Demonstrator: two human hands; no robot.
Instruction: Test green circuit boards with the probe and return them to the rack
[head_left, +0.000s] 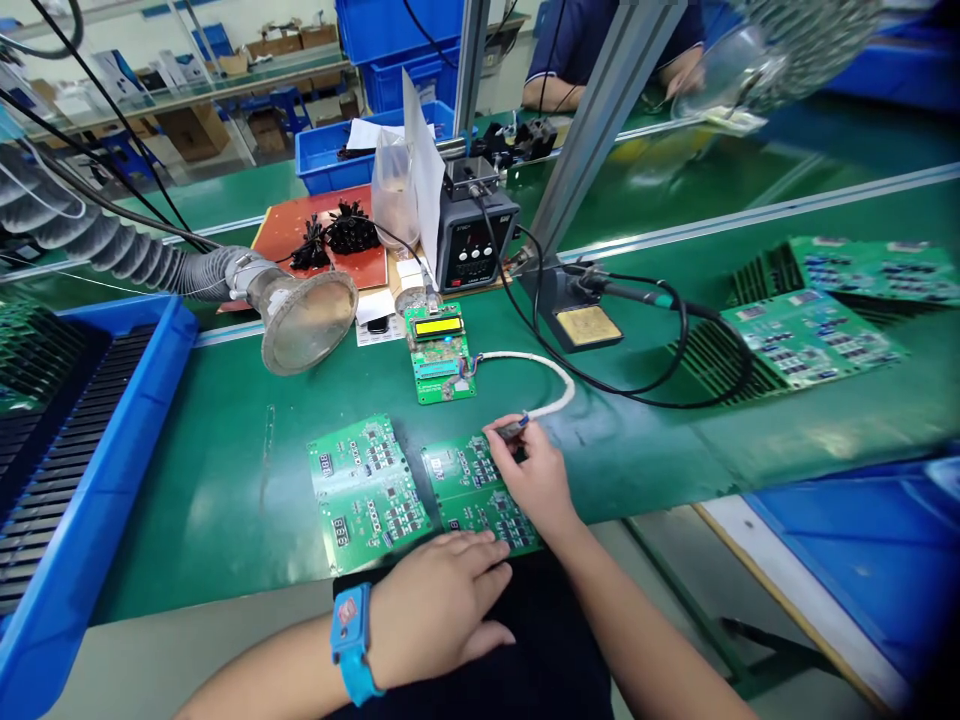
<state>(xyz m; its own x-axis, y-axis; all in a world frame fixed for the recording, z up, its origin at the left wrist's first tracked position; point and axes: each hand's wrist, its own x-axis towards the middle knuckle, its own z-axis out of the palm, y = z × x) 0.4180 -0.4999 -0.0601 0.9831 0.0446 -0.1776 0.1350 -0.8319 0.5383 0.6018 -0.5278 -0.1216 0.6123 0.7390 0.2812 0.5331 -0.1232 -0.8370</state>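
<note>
My right hand (538,478) pinches a small dark connector (513,429) at the end of a white sleeved cable (564,388), over the upper part of a green circuit board (457,480). My left hand (442,590) lies with fingers stretched out at that board's lower edge, covering part of it; a blue wrist strap (350,640) is on that wrist. To the left is a similar circuit board (364,490) with digit displays. The cable runs to a small green programmer-like board (442,385) with a lit yellow screen (439,328). Whether the connector touches the circuit board cannot be made out.
A blue rack tray (142,390) with boards stands left. A fume extraction hose (311,320) hangs beside a soldering station (472,240). The iron's stand (577,320) and looping black cable are right of it, before stacked boards (810,340). A co-worker's hand (682,72) shows behind.
</note>
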